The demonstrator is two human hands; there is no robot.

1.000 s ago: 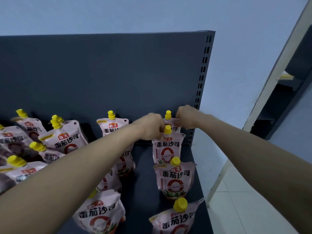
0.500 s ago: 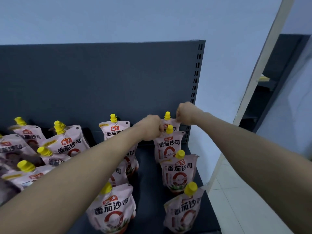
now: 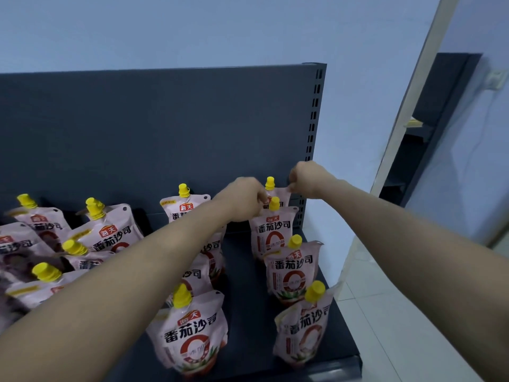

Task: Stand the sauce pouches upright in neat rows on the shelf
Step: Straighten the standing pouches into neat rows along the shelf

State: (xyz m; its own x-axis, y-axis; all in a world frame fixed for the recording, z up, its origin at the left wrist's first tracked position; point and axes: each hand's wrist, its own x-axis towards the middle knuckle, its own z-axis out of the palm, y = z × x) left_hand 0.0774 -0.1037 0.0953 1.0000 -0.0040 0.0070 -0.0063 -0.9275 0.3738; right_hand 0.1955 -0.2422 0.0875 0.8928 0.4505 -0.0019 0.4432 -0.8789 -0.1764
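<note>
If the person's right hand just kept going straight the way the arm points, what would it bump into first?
Probably the dark grey metal back panel of the shelf, near its slotted right edge. The right hand pinches the top corner of the rearmost pink yellow-capped sauce pouch, which stands close to that panel; depth is hard to judge.

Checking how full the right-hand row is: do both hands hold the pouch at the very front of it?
No: both the left hand and right hand pinch the rearmost pouch, by the back panel.
</note>
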